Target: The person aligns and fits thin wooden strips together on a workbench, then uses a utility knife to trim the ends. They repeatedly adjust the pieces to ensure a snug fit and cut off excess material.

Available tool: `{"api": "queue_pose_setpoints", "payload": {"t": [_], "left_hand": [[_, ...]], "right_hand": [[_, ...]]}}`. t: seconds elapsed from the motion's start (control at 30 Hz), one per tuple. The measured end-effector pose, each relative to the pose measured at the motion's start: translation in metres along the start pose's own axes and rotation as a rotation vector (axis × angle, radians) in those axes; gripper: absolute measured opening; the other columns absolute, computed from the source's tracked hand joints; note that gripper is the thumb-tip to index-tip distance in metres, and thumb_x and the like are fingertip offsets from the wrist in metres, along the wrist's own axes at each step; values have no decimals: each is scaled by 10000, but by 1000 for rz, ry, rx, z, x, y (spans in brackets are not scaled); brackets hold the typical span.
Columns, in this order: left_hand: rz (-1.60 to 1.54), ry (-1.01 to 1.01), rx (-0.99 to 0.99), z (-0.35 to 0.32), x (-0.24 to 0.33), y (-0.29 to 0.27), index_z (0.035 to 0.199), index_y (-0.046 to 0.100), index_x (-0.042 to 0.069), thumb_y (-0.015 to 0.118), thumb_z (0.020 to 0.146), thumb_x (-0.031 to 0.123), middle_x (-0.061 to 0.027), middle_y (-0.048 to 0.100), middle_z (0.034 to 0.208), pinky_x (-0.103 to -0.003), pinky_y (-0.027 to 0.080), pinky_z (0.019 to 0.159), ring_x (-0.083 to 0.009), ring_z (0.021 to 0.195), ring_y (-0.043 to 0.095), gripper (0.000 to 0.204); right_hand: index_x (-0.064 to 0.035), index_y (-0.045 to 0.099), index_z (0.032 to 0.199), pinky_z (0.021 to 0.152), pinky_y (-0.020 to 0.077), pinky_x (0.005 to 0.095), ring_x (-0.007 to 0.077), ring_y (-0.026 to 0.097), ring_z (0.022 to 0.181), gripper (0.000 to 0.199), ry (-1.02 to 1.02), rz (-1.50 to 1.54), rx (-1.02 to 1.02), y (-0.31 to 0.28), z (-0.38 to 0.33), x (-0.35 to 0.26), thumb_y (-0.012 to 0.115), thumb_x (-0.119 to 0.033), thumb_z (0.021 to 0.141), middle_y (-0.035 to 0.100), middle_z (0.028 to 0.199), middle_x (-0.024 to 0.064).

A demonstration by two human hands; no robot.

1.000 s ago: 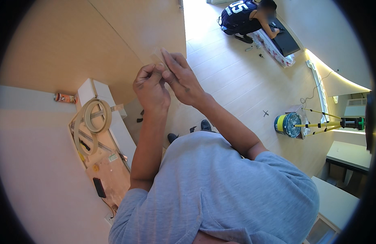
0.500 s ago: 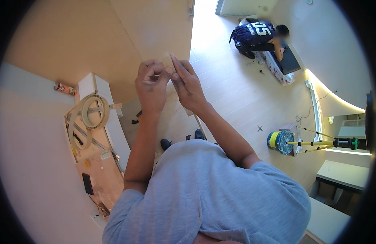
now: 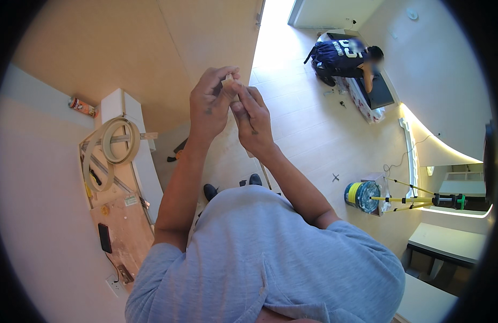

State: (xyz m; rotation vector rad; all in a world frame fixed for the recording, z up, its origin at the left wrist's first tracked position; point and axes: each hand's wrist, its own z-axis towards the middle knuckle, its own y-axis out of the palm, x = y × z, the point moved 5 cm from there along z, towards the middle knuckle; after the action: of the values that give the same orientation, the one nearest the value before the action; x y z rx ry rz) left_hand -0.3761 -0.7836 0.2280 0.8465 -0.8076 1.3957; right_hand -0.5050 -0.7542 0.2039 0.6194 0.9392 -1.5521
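Note:
Both my hands are raised together in front of the tan panel. My left hand [image 3: 210,105] is closed, its thumb and curled fingers pinching a small pale beige piece [image 3: 228,79]. Only a bit of the piece shows between the fingertips, so its kind cannot be made out. Against the left thumb and the lower side of the piece presses my right hand [image 3: 255,121], its fingers bent and held close. Most of what lies between the two hands is hidden by the fingers.
At left, rolled beige edging strip [image 3: 131,144] and a black phone [image 3: 104,238] lie on a wooden worktop [image 3: 119,220]; a spray can [image 3: 82,106] is beyond. At right stand a paint bucket [image 3: 362,195] and yellow tripod [image 3: 405,199]. A person [image 3: 340,58] crouches over a dark panel [image 3: 379,94].
My left hand has turned and moved slightly right, its fingers now over the top of the piece, which shows less. My right fingers have bent inward. The view has shifted a little.

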Motion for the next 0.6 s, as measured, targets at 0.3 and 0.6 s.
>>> {"api": "queue_pose_setpoints", "payload": {"t": [0.3, 0.6], "left_hand": [[34, 25, 25, 2, -1, 6, 1209, 711, -7, 714, 1038, 183, -35, 668, 1088, -247, 505, 793, -107, 922, 615, 255], [-201, -189, 35, -8, -24, 8, 1472, 558, -23, 704, 1050, 331, -75, 683, 1122, -276, 532, 849, -150, 954, 653, 569]], "right_hand": [[-8, 576, 1471, 918, 486, 406, 335, 619, 1022, 456, -42, 5, 73, -1, -1, 4, 576, -20, 1015, 658, 1152, 175], [-16, 588, 1425, 808, 515, 292, 118, 610, 911, 430, 284, 372, 175, -25, 49, 14, 673, -190, 1041, 655, 1103, 54]]}}
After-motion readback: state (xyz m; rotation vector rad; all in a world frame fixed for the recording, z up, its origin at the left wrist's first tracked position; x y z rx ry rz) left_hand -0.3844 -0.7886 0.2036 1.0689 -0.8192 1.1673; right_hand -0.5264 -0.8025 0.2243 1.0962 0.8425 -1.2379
